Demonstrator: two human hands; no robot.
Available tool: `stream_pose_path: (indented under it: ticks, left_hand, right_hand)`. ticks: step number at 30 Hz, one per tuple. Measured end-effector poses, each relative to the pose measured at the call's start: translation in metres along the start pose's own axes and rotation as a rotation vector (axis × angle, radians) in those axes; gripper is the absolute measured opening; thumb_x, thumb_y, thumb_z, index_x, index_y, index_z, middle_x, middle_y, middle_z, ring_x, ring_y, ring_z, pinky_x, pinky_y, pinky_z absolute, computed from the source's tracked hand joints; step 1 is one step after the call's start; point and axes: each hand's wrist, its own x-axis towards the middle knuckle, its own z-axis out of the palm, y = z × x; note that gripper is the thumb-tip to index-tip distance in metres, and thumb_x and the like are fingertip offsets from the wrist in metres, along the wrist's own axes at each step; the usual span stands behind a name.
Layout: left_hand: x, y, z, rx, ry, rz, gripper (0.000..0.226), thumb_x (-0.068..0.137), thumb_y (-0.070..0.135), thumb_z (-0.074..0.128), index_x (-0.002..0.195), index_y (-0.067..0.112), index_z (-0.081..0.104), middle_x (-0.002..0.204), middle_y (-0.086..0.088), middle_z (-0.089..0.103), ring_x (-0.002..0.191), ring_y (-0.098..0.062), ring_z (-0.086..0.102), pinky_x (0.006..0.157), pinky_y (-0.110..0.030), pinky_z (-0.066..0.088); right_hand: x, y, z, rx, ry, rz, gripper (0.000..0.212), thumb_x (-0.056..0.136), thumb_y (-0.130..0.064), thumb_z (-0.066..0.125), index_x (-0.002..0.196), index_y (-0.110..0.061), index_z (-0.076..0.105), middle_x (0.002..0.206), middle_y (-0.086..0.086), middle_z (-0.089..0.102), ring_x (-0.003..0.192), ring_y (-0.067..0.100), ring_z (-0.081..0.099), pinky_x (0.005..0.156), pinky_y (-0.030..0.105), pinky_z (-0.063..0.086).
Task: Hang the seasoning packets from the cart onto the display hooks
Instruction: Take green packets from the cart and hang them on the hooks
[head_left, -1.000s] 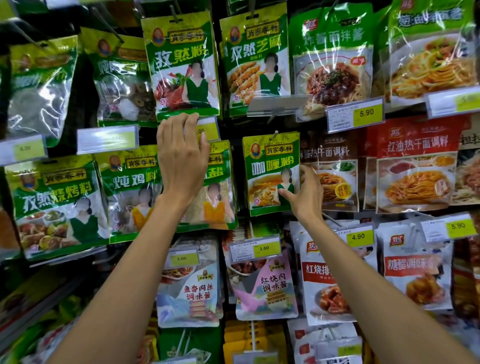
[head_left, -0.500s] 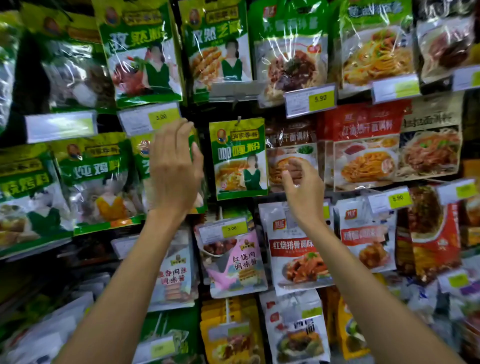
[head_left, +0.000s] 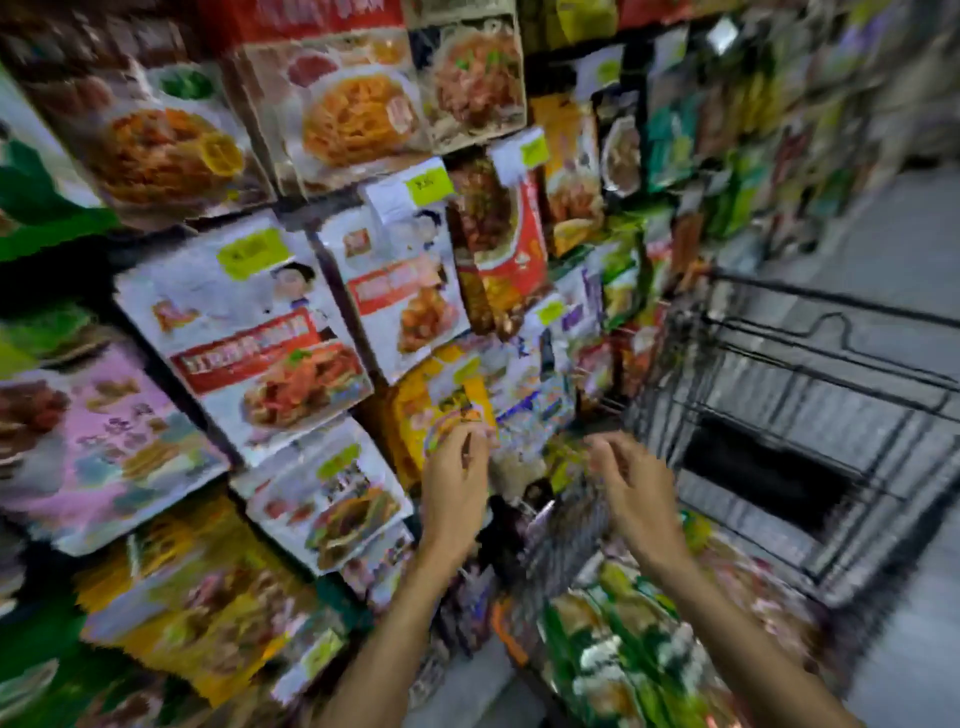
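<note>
Packets already hung (head_left: 249, 353) crowd the left of the view: white, pink and yellow pouches overlapping in tilted rows, with green price tags (head_left: 252, 253) above them (the hooks that carry them are hidden behind the pouches). Just right of that wall the left hand (head_left: 457, 467) is raised with its fingers loosely curled, the tips close to a yellow pouch (head_left: 410, 415) low on the display. Blur keeps me from saying whether they touch it, and nothing seems to be grasped. A little apart from it, the right hand (head_left: 628, 483) hovers in the same slack curl, released, with nothing in it that I can make out.

The stock to be hung, the heap of seasoning packets (head_left: 623, 660), lies below and to the right of both hands. It sits in the near end of the cart (head_left: 810, 395), whose black wire frame runs toward the upper right over the grey floor (head_left: 909, 234). The right forearm (head_left: 737, 639) passes over the heap, so the right hand is the nearer; the left would have to cross over.

The packets look like glossy green pouches with white and yellow print, piled flat and overlapping. Smear hides their edges, so I cannot tell which way their long sides run. By my judgement the next reach goes down and rightward, and slick film in a loose pile will likely want a pinch at one edge.
</note>
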Motion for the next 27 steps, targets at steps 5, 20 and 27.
stream_pose_path:
  ticks: [5, 20, 27]
  left_hand:
    - [0.007, -0.047, 0.089, 0.008, -0.270, -0.106, 0.022, 0.099, 0.008, 0.044, 0.097, -0.001, 0.065, 0.091, -0.017, 0.070, 0.083, -0.029, 0.064, 0.068, -0.019, 0.044]
    - [-0.021, -0.222, 0.288, 0.337, -1.017, -0.198, 0.022, 0.100, 0.015, 0.046, 0.110, 0.001, 0.060, 0.107, -0.018, 0.065, 0.093, -0.027, 0.060, 0.070, -0.027, 0.041]
    - [-0.046, -0.282, 0.361, 0.516, -1.186, -0.204, 0.039, 0.098, 0.022, 0.051, 0.122, -0.008, 0.050, 0.119, -0.026, 0.055, 0.110, -0.040, 0.053, 0.085, -0.045, 0.042]
  right_hand:
    - [-0.025, 0.101, -0.035, -0.137, 0.189, 0.292, 0.027, 0.100, -0.015, 0.050, 0.080, -0.004, 0.065, 0.073, 0.011, 0.066, 0.070, 0.025, 0.062, 0.060, 0.032, 0.033]
    - [-0.106, 0.311, 0.004, -0.272, 0.378, 1.019, 0.032, 0.102, -0.017, 0.043, 0.090, 0.002, 0.065, 0.083, 0.022, 0.067, 0.075, 0.035, 0.063, 0.071, 0.044, 0.053]
    - [-0.105, 0.383, 0.026, -0.315, 0.327, 1.093, 0.024, 0.101, -0.015, 0.044, 0.090, -0.007, 0.064, 0.079, 0.011, 0.065, 0.071, 0.026, 0.057, 0.060, 0.029, 0.037]
